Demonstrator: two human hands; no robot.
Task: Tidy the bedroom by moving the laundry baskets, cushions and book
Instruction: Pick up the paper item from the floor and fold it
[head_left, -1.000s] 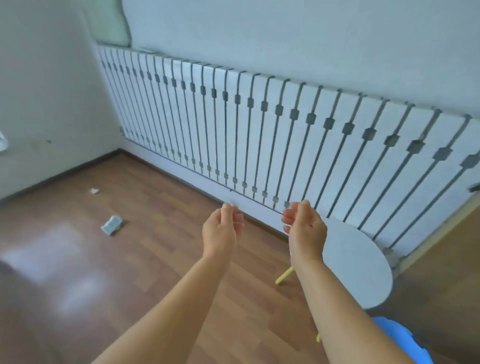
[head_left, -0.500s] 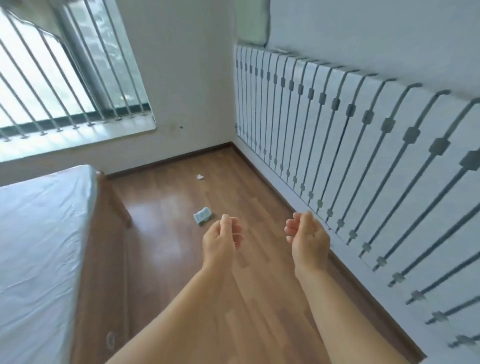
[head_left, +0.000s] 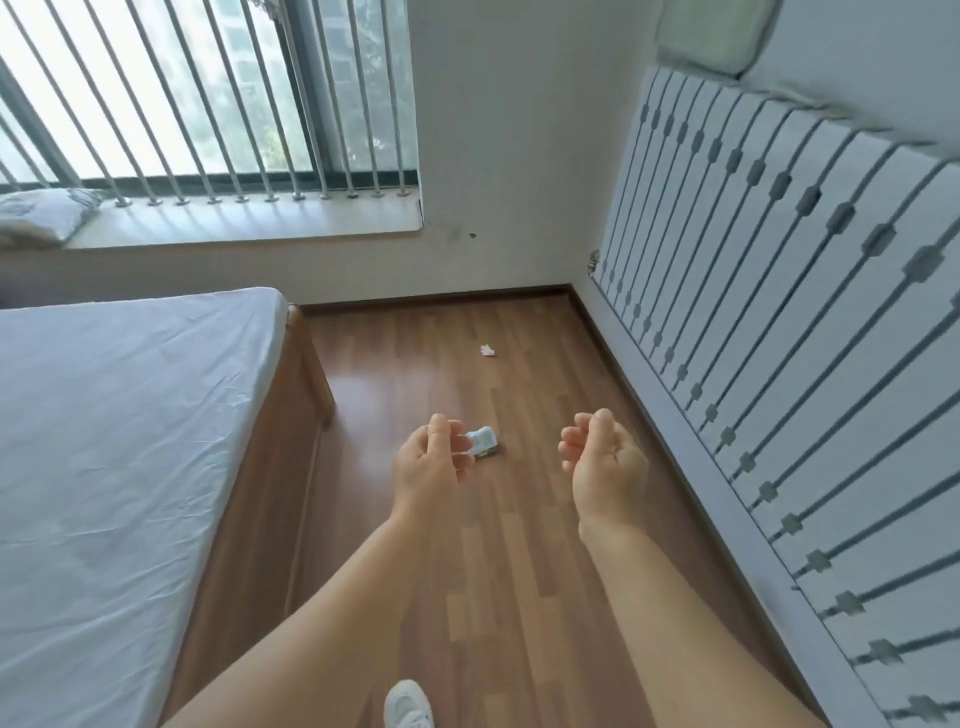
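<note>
The bed fills the left, leaving a floor strip for walking. A cushion sits at the windowsill's left end; baskets and book are unseen. Left hand and right hand hang empty, fingers loosely curled, likely between carries.

daylit barred window, wood floor, white-sheeted bed left.
</note>
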